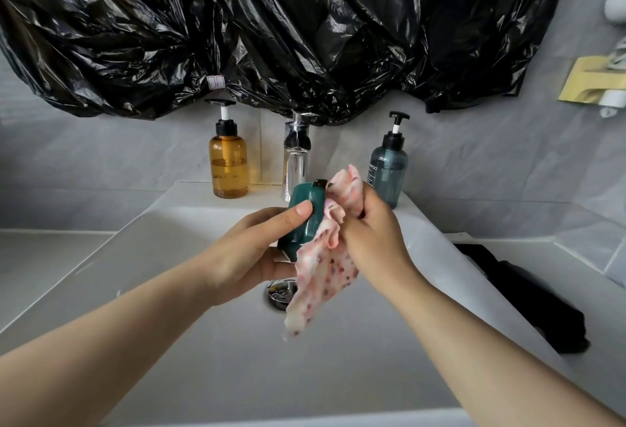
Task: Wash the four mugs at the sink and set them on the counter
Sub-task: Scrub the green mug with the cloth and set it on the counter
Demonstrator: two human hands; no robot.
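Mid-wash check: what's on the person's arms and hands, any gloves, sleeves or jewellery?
Nothing worn. The left forearm and right forearm are bare to the frame edge, no sleeves. The left hand and right hand show no gloves, rings, watch or bracelets. The left thumbnail is short and unpainted.

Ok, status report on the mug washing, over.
Left hand grips the green mug over the sink. Right hand holds the spotted cloth against it. No water seen at the tap.
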